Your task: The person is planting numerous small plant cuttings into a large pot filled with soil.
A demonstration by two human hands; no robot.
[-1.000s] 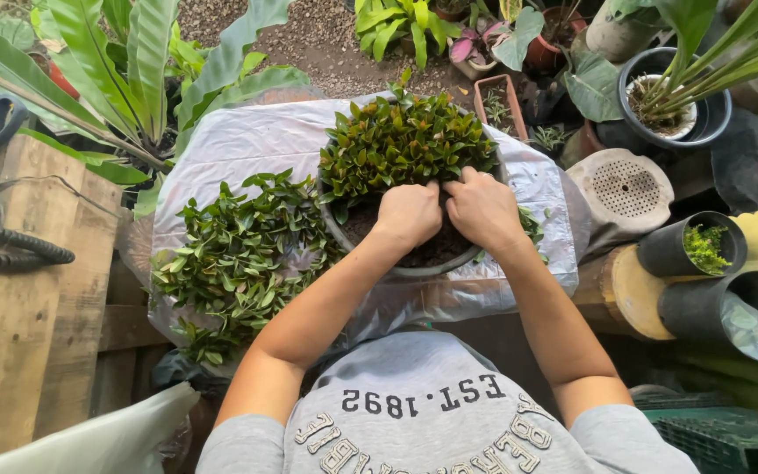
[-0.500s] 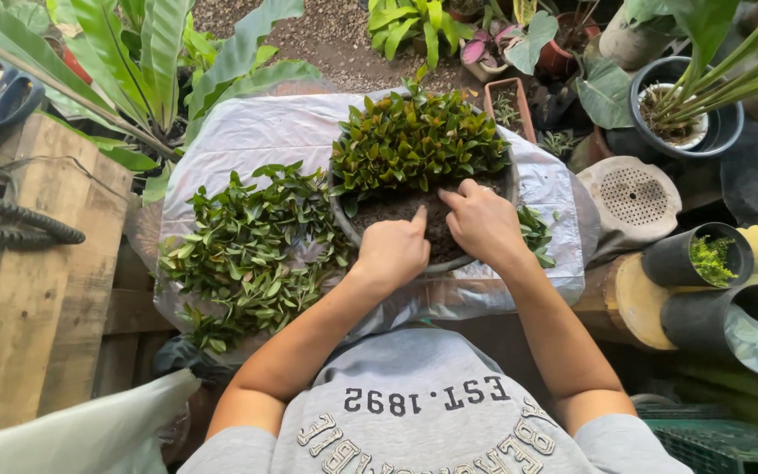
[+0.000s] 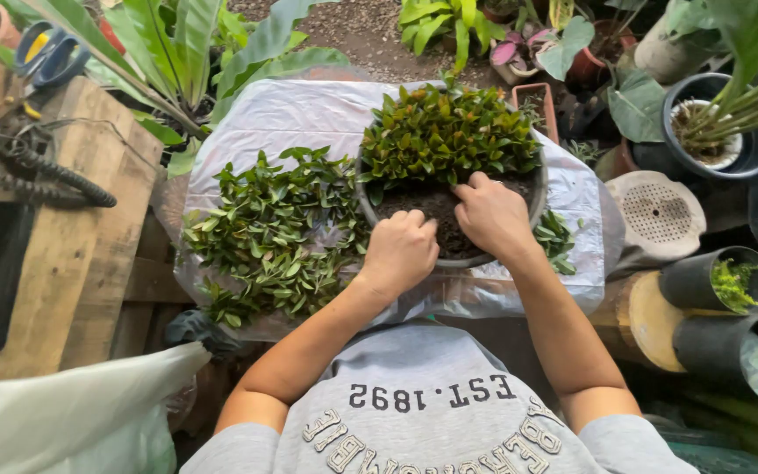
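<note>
A round grey pot of dark soil sits on a clear plastic sheet. Small green cuttings stand planted across its far half. My left hand rests at the pot's near rim with its fingers curled in a loose fist; whether it holds anything is hidden. My right hand lies palm down on the bare soil, fingers together and pressing next to the planted cuttings. A heap of loose leafy cuttings lies on the sheet left of the pot.
A wooden crate with a coiled hose and blue scissors stands at the left. Potted plants, a perforated pale lid and dark tubes crowd the right. A white bag lies at bottom left.
My left hand has drawn back from the planted cuttings to the pot's near rim and curled up. My right hand has flattened onto the soil. The view has shifted rightward.
</note>
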